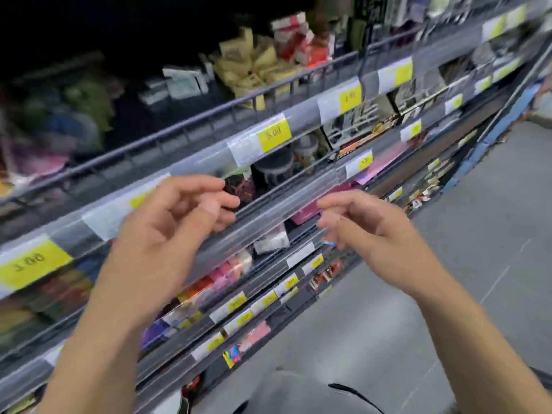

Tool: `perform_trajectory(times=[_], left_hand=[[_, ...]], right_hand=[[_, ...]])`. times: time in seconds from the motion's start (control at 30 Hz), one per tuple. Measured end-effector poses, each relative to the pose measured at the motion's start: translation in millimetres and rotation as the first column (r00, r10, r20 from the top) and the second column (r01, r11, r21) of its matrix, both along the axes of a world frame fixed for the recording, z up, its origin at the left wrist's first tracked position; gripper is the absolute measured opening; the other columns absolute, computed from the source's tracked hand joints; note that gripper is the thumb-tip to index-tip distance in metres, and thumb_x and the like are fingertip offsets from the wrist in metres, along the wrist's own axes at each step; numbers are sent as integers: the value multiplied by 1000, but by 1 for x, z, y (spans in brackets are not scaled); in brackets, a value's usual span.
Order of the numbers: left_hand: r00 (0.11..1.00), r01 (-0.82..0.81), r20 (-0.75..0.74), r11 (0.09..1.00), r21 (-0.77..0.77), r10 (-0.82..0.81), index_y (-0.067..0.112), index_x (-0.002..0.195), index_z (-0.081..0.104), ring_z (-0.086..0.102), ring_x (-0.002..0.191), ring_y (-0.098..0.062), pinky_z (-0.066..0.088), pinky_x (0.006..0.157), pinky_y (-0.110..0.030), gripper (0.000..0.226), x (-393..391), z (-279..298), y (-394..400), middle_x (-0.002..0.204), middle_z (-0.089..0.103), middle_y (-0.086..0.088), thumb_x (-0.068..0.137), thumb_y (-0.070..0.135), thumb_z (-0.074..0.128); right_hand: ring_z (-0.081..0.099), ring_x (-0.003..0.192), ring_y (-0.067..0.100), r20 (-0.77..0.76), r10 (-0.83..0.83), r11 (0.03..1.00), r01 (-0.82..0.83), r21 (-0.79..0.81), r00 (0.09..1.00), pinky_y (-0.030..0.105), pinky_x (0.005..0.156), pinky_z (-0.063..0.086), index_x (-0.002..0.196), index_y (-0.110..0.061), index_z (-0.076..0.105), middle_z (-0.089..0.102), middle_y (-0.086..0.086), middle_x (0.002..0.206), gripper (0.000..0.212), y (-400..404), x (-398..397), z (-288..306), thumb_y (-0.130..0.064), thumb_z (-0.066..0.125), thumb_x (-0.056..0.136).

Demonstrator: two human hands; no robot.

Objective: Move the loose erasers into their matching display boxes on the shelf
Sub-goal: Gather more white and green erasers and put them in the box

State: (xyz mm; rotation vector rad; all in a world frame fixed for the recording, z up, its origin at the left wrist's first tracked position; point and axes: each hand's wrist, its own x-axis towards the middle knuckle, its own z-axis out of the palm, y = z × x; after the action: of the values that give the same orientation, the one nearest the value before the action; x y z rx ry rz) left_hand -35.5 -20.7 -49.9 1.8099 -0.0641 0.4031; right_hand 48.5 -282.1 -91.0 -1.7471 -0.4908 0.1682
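Progress unclear, frame too blurred; no eraser visibly held. Left hand & right hand both loose, holding nothing, in front of shelf rail, sorting prob still to do

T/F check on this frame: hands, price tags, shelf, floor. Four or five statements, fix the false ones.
1. Both bare hands, left hand and right hand, are raised in front of the shelves. True.
2. The left hand grips a large red box. False: no box is visible in it; its fingers are loosely curled.
3. The yellow price labels sit on the clear plastic shelf-edge strips. True.
4. The grey tiled floor is covered with spilled erasers. False: none show on it.
5. The picture is sharp. False: it is motion-blurred.
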Motion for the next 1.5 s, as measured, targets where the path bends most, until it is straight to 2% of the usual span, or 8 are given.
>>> perform_trajectory(times=[0.17,0.37,0.5,0.67,0.8,1.1,1.33,1.5], left_hand=[[918,-294,334,930,220,212,35,123,62,69,110,-20,54,92,-31,21,12,46,10,114,74,8,104,33,56],[818,-543,299,486,685,492,26,130,63,64,100,-21,50,77,-38,38,36,59,31,113,70,9,101,47,51],[805,-484,282,304,821,522,26,122,68,70,83,-34,49,60,-37,38,43,59,27,99,76,0,103,52,49],[809,-450,295,212,868,509,22,112,74,70,72,-33,47,56,-35,45,46,56,26,84,77,-3,96,53,47],[802,-444,278,217,869,529,27,111,73,68,74,-31,41,58,-34,45,47,56,27,84,75,2,96,57,43],[799,-449,257,254,856,544,31,111,72,62,68,-21,26,54,-30,40,46,60,28,80,69,11,95,58,47],[840,-397,-46,671,626,540,42,128,57,60,99,7,52,81,-28,48,48,78,38,110,65,31,90,72,53],[846,-403,-65,716,570,528,38,146,41,60,94,11,48,78,-22,70,73,92,39,114,62,29,86,68,60]], right_hand=[[67,82,13,228,124,992,-125,-11,966,22,74,53,115,-24,68,70,-1,95,17,42,46,78,-21,64,99],[59,91,9,561,286,936,-100,-338,777,24,84,49,122,-27,65,64,-6,104,26,107,116,132,-33,61,97],[47,126,28,559,533,696,47,-717,635,41,107,39,136,-29,56,54,5,135,44,156,162,149,-47,56,96],[35,138,39,466,670,476,148,-867,577,46,109,35,146,-23,45,44,11,150,59,200,194,150,-52,54,95],[44,130,37,411,711,426,116,-897,571,42,101,38,136,-20,54,60,12,132,55,214,208,146,-52,59,92],[55,115,26,515,666,615,-7,-789,540,28,79,36,129,-29,63,67,2,119,40,206,203,143,-34,70,89],[57,86,5,475,630,690,-162,-706,615,15,69,43,120,-35,66,69,-12,102,33,182,188,153,-36,72,87],[58,89,6,558,608,770,-252,-586,564,16,74,43,119,-29,68,67,-12,98,29,167,171,155,-30,69,91]])
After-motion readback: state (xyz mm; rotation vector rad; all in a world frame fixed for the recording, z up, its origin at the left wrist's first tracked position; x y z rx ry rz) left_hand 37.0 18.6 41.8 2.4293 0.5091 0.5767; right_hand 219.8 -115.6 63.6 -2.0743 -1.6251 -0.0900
